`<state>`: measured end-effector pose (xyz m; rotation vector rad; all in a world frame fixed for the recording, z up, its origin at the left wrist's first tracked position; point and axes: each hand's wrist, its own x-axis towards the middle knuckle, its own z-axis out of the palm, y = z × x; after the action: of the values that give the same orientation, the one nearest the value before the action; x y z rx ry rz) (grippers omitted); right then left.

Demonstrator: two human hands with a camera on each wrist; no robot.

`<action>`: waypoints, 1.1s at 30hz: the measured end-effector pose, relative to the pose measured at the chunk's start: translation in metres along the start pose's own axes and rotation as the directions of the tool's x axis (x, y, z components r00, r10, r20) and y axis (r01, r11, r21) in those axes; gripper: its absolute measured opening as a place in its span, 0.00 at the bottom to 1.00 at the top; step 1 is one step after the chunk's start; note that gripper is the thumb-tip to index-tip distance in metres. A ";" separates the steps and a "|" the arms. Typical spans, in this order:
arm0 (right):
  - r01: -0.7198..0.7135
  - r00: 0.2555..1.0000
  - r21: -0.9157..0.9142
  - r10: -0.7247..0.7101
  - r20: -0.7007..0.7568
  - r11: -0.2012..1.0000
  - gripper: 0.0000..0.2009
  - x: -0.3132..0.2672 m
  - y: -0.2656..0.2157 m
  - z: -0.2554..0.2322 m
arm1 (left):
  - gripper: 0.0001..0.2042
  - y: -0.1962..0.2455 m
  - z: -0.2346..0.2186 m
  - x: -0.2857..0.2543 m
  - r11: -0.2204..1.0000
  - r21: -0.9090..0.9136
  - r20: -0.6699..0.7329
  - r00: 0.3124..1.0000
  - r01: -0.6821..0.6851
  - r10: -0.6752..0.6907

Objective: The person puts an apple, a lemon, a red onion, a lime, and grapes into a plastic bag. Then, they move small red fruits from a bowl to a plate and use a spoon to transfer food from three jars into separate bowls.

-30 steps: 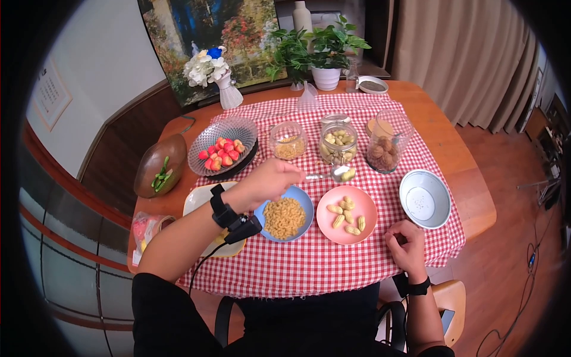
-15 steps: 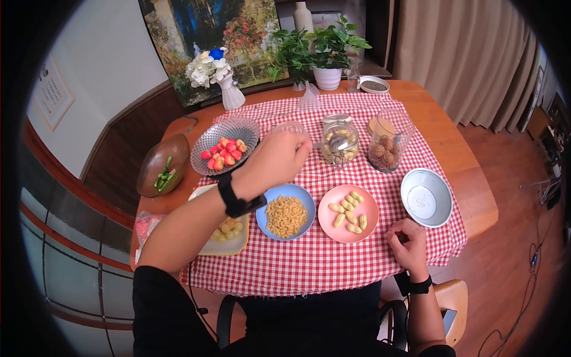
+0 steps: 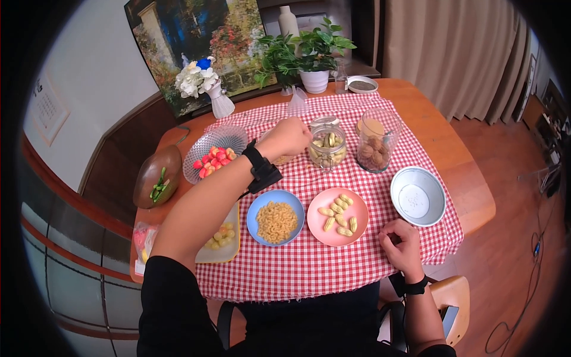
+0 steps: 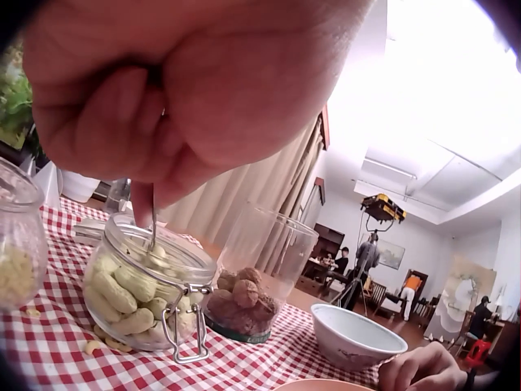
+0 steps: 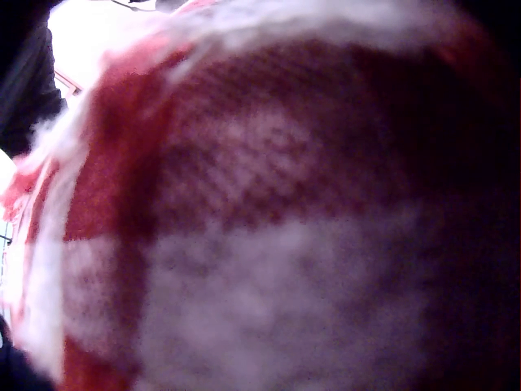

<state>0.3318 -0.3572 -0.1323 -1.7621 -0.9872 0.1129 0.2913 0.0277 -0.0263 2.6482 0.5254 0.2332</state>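
Observation:
My left hand (image 3: 288,138) pinches the handle of a metal spoon (image 4: 154,216), its lower end down in a clip-top glass jar (image 4: 163,281) of unshelled peanuts (image 4: 122,297). The spoon's bowl is hidden among the peanuts. In front of that jar, several peanuts (image 3: 341,219) lie on a pink plate (image 3: 357,208). Near the table's front right, my right hand (image 3: 402,244) rests on the checked cloth, fingers loosely curled and holding nothing. Only blurred cloth fills most of the right wrist view.
A glass of walnuts (image 3: 373,156) stands right of the jar, with a white bowl (image 3: 414,208) nearer me. Left are a blue plate (image 3: 251,215) of macaroni, a plate of grapes (image 3: 221,237), a glass bowl (image 3: 196,146) of red fruit and, partly hidden, a pasta jar (image 4: 12,269).
The spoon, which carried a peanut in front of the jar a second ago, has moved back over the jar's mouth and down into it. The right hand has stayed in place.

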 end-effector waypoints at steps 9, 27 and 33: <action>0.023 1.000 -0.005 -0.023 0.005 1.000 0.02 0.001 0.003 0.000 | 0.10 -0.008 -0.009 -0.012 0.769 -0.499 0.190 0.916 0.400 -0.353; 0.021 1.000 -0.051 -0.020 0.010 0.999 0.02 0.001 -0.001 0.002 | 0.08 -0.015 -0.024 -0.063 0.593 -0.712 0.216 0.920 0.377 -0.326; 0.021 1.000 -0.056 -0.021 0.006 0.998 0.02 0.000 0.004 0.004 | 0.12 -0.015 -0.020 -0.050 0.998 0.016 -0.241 0.968 -0.066 0.068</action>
<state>0.3323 -0.3542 -0.1372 -1.8027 -1.0213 0.0770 0.2359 0.0284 -0.0188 2.6630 0.5136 0.5811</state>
